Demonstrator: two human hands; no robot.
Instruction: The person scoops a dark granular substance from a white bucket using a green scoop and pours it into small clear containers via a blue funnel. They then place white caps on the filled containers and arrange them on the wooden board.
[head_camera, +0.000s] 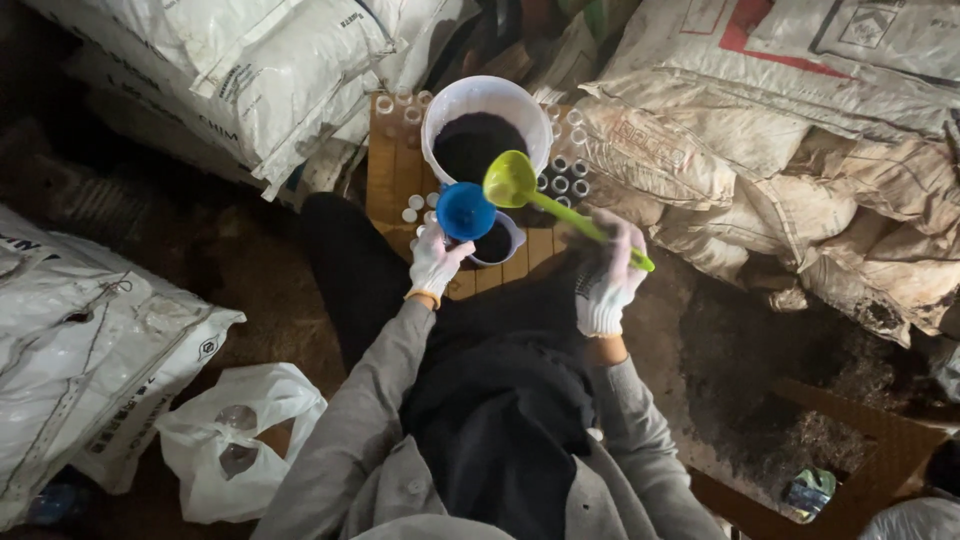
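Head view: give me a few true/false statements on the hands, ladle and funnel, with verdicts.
1. The right hand holds a green ladle. True.
2. The ladle's bowl is heaped with dark material. False: it looks empty.
3. The left hand is at a blue funnel. True.
4. The white bucket holds clear water. False: it holds dark, soil-like material.
5. Both hands are bare. False: both wear white gloves.

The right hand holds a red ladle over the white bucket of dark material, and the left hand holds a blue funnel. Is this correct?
Not quite: the ladle is yellow-green, not red, as the head view shows. The rest holds: the right hand holds it over the white bucket of dark material, and the left hand holds the blue funnel.
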